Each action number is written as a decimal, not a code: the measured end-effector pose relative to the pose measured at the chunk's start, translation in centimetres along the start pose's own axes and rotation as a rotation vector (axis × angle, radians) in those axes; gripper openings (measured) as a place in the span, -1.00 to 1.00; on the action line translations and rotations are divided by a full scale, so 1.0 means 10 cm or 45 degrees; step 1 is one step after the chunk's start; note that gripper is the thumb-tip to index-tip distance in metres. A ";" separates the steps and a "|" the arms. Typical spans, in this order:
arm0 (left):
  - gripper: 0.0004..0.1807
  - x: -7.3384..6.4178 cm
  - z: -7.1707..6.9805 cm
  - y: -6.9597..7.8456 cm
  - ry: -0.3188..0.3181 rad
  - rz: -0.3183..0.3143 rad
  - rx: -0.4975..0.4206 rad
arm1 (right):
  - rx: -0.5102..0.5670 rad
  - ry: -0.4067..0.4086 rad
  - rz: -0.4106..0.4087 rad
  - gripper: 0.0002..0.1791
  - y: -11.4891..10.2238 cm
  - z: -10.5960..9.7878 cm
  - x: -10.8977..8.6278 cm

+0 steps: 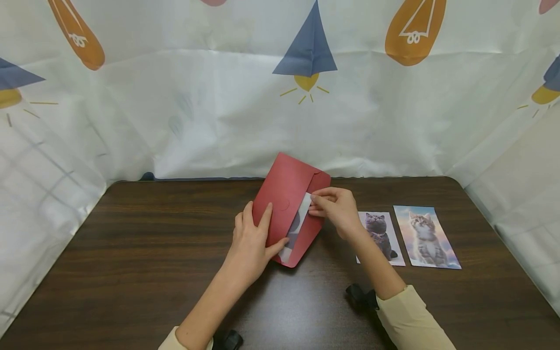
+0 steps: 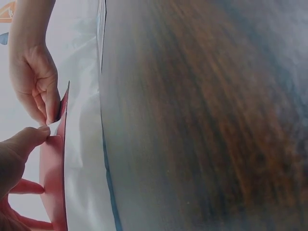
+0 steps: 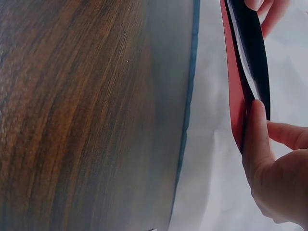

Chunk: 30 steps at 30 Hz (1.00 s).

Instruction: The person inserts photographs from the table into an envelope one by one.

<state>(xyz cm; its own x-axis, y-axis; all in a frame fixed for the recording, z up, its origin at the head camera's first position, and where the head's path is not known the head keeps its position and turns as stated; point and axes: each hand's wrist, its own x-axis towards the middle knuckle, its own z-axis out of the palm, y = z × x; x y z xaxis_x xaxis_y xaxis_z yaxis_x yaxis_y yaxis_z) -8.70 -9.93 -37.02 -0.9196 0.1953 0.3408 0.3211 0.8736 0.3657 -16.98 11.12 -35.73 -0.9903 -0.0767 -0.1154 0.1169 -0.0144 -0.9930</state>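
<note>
A red envelope (image 1: 280,194) lies at an angle near the table's far side, its flap folded out to the right. From its mouth shows the edge of a white-and-grey photo card (image 1: 302,214). My left hand (image 1: 251,243) holds the envelope, fingers spread over its front and thumb at the lower end of the mouth. With thumb and fingertips, my right hand (image 1: 334,209) pinches the card's upper corner. The right wrist view shows the card as a pale strip (image 3: 245,62) between the envelope's two sides. Most of the card is hidden inside.
On the right of the dark wooden table (image 1: 153,253) lie two cat photo cards: a grey cat (image 1: 380,233), partly behind the right forearm, and a pale striped kitten (image 1: 426,238). A white curtain (image 1: 227,121) with lamp prints hangs along the far edge.
</note>
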 end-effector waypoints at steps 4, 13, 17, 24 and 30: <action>-0.13 -0.01 0.00 0.00 0.000 0.006 -0.009 | 0.008 0.023 0.006 -0.73 -0.01 0.00 0.00; -0.13 -0.02 0.01 0.01 0.012 0.028 -0.017 | 0.036 0.049 -0.001 -0.73 0.00 0.00 0.00; -0.13 -0.03 0.00 0.01 0.009 0.034 -0.010 | 0.045 0.053 -0.012 -0.73 0.00 0.01 0.00; -0.14 -0.04 0.00 0.02 -0.010 0.043 -0.012 | 0.044 0.036 -0.020 -0.70 0.01 0.01 0.00; -0.15 -0.05 0.00 0.03 -0.018 0.047 -0.026 | 0.040 0.026 -0.009 -0.70 0.02 0.01 0.00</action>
<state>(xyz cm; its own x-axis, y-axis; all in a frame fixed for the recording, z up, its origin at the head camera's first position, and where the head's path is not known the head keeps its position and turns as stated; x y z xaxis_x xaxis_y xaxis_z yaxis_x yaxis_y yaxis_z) -8.19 -9.78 -37.11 -0.9103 0.2334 0.3420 0.3589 0.8566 0.3707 -16.95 11.04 -35.93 -0.9925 -0.0559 -0.1091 0.1117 -0.0464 -0.9927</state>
